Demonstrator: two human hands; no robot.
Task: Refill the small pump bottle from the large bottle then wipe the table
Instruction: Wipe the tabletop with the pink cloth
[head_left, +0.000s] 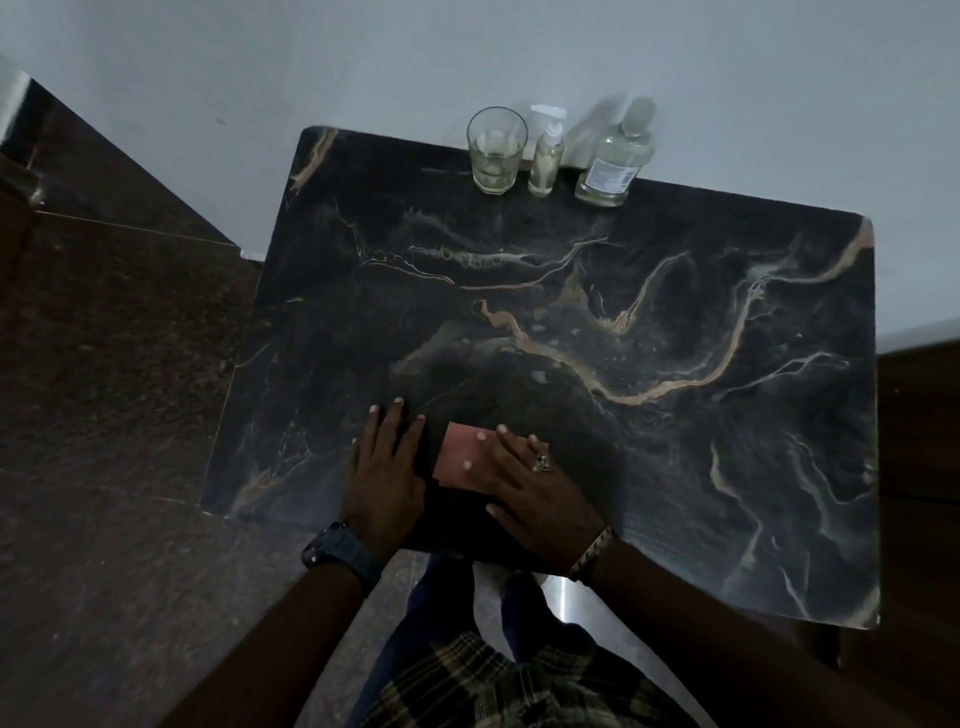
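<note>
A small clear pump bottle (546, 156) stands at the far edge of the black marble table (675, 415), between a drinking glass (495, 150) and a large clear bottle (615, 158) with a white label. Near the front edge lies a folded pink cloth (462, 454). My right hand (535, 488) rests flat on the cloth, fingers spread over it. Just left of the cloth, my left hand (387, 473) lies flat on the table with its fingers apart, holding nothing.
The table stands against a pale wall (467, 52). Dark speckled floor (104, 364) lies to the left and below. My legs and a checked shirt show under the front edge. Small wet spots dot the table's middle.
</note>
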